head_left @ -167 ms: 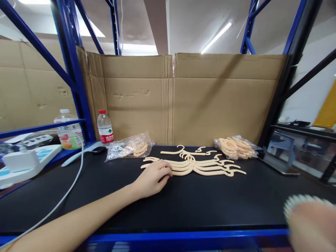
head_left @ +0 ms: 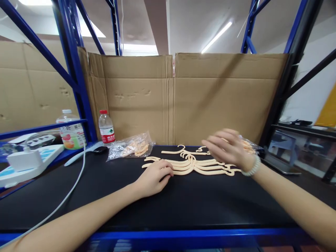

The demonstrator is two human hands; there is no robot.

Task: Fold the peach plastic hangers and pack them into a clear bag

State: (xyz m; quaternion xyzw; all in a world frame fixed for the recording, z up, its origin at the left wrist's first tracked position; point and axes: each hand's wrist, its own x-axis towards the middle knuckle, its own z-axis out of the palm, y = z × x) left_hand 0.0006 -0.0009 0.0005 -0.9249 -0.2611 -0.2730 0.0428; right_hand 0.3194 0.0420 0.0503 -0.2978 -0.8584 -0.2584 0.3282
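Hangers [head_left: 183, 173] lie lengthwise left to right, hooks [head_left: 191, 158] pointing toward cardboard [head_left: 136, 101].

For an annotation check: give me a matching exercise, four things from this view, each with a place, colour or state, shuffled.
1. Left hand
2. Right hand
3. Hangers
4. Power strip

A. White and blue, at the far left
B. Raised and blurred, with a pale bracelet on its wrist
C. Cream-coloured, grouped mid-tabletop
D. At the left side of the cream-coloured group

Pairs: 1-D, 2-B, 3-C, 4-A
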